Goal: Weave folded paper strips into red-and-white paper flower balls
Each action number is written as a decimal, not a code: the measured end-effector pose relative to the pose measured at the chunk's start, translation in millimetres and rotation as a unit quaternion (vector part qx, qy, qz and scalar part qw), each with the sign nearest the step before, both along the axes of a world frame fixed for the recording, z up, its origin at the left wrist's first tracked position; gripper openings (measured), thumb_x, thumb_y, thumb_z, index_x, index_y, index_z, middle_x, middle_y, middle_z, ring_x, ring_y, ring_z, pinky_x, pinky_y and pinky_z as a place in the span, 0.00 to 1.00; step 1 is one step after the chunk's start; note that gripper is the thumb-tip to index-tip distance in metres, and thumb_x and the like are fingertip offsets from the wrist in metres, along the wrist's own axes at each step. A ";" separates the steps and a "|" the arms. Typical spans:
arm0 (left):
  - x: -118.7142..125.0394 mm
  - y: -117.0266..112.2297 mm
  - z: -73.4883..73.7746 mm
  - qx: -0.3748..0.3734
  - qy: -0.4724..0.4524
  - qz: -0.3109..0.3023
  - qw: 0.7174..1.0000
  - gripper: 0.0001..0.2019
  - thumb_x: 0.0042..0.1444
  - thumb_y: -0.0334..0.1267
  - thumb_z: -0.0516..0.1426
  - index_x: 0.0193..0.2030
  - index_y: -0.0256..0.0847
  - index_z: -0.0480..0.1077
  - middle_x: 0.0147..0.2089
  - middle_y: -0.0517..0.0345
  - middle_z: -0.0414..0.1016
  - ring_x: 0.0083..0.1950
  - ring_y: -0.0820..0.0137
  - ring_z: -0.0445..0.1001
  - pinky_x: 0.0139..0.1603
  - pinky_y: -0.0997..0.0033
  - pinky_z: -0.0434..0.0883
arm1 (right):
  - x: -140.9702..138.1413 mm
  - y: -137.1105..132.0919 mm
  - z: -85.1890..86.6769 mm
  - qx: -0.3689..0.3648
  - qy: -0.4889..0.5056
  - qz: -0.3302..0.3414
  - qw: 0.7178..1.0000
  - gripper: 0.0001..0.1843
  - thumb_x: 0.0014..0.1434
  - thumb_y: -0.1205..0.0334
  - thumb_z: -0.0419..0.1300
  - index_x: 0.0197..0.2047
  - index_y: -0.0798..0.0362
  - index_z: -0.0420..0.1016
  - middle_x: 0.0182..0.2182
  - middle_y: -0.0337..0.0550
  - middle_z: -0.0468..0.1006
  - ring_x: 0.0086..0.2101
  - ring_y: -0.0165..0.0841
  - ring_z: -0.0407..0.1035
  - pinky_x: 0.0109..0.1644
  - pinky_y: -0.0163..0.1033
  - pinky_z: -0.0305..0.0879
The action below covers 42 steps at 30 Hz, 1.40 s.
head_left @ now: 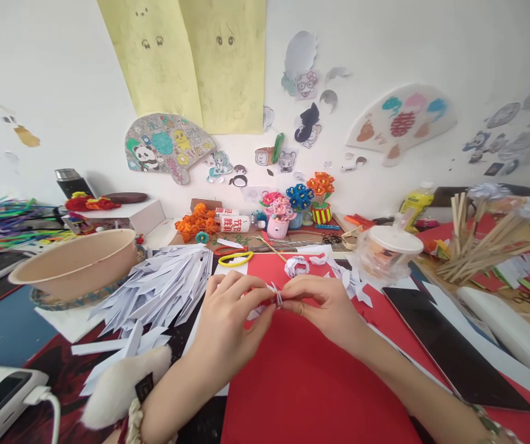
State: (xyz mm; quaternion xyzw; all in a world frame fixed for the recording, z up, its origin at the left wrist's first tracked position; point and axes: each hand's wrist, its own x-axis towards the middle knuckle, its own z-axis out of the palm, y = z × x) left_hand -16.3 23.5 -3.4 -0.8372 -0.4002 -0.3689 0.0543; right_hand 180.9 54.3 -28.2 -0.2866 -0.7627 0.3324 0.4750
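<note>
My left hand point(233, 311) and my right hand point(328, 308) meet above a red sheet of paper point(311, 388). Between their fingertips they both pinch a small folded piece of white paper point(278, 298), partly hidden by the fingers. Just beyond the hands lies a rolled white paper flower point(296, 266) on a thin stick. Yellow-handled scissors point(236, 258) rest behind my left hand. To the left, a large heap of folded white paper strips point(163, 287) spreads out, with several loose strips in front of it.
A beige basin point(80, 262) stands at left, near a white plush object point(124, 385). On the right are a black tablet point(450, 345), a lidded cup point(392, 243) and a bundle of wooden sticks point(472, 240). Flower pots point(278, 225) stand along the wall.
</note>
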 end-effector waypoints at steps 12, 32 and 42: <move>13.0 -8.8 -3.4 -0.009 -0.051 0.041 0.998 0.07 0.58 0.28 0.54 0.36 0.43 0.71 0.39 0.58 0.77 0.41 0.64 0.69 0.40 0.64 0.59 | -15.5 -21.8 7.2 0.114 -0.056 -0.099 0.987 0.07 0.61 0.69 0.55 0.34 0.52 0.72 0.27 0.39 0.74 0.27 0.29 0.69 0.30 0.34 0.70; 4.9 0.7 -15.5 0.039 0.002 0.027 0.999 0.11 0.59 0.24 0.55 0.40 0.46 0.73 0.45 0.58 0.77 0.45 0.63 0.68 0.43 0.62 0.60 | -6.9 -9.4 -7.8 0.316 -0.169 -0.116 0.926 0.13 0.65 0.74 0.50 0.39 0.54 0.75 0.34 0.47 0.80 0.35 0.34 0.75 0.37 0.38 0.73; 4.5 -0.3 -23.0 0.090 0.175 0.025 0.980 0.09 0.61 0.25 0.51 0.39 0.41 0.70 0.38 0.55 0.74 0.36 0.64 0.64 0.36 0.63 0.57 | -4.6 -3.5 -16.1 0.349 -0.263 -0.107 0.893 0.17 0.65 0.74 0.47 0.27 0.54 0.69 0.24 0.43 0.70 0.25 0.33 0.64 0.27 0.38 0.60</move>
